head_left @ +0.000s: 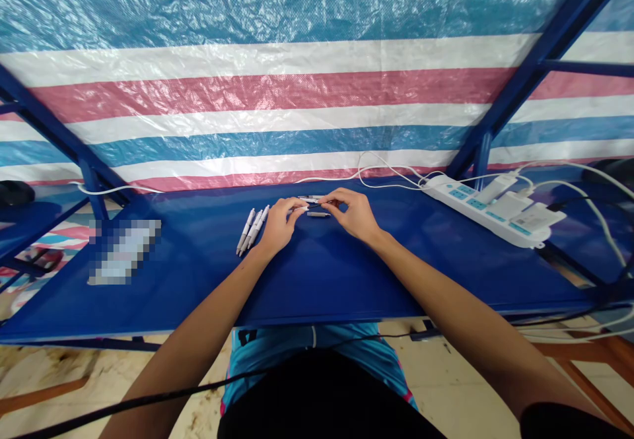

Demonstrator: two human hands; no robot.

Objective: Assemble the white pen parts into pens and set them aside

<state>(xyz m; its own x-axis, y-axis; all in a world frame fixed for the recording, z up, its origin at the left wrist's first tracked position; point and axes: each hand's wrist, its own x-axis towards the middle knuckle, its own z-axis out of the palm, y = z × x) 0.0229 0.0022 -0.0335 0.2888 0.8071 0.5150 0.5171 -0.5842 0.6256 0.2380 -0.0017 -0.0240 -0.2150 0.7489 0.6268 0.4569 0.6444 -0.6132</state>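
our left hand [280, 226] and right hand [355, 214] meet over the blue tabletop [198, 274], fingers [298, 208] closed on a thin dark pen part [313, 206] between them. a short white pen barrel [318, 214] lies just below it, another white piece [310, 199] just behind, and a bunch of white pens [251, 230] sits just beside our left hand. a power strip [460, 199] with 3 white chargers [505, 205] stands well off to the right.
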